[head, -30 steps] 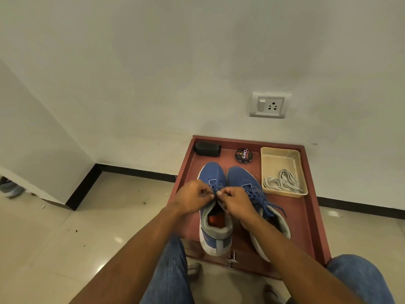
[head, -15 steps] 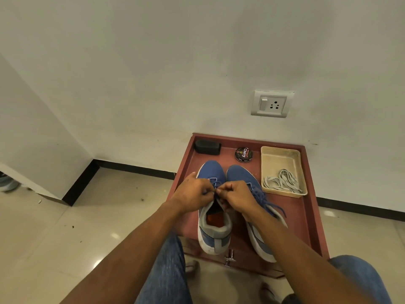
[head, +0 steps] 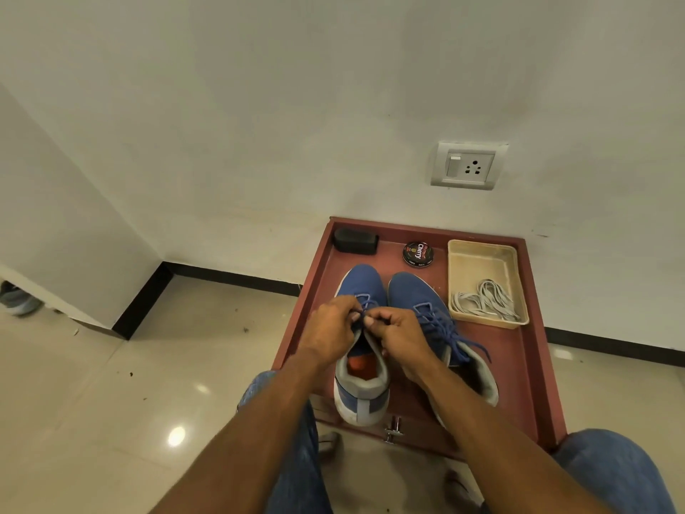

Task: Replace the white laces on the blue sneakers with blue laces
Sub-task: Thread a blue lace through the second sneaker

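Note:
Two blue sneakers stand side by side, toes toward the wall, on a red-brown low table (head: 526, 383). The left sneaker (head: 365, 395) has a blue lace (head: 365, 301) threaded through its eyelets. My left hand (head: 330, 330) and my right hand (head: 398, 337) meet over its tongue, each pinching that lace between thumb and fingers. The right sneaker (head: 415, 291) is laced in blue, with a loose lace end (head: 457, 345) trailing over its collar. The white laces (head: 485, 302) lie bundled in a cream tray (head: 478, 255) at the table's right.
A black box (head: 356, 241) and a round shoe-polish tin (head: 419, 254) sit at the table's back edge by the wall. A wall socket (head: 467, 166) is above. My knees in jeans (head: 611, 473) flank the table's front. Tiled floor lies to the left.
Both hands stay together over the left sneaker, working the blue lace; they have crept slightly toward the toe. The view has shifted a little.

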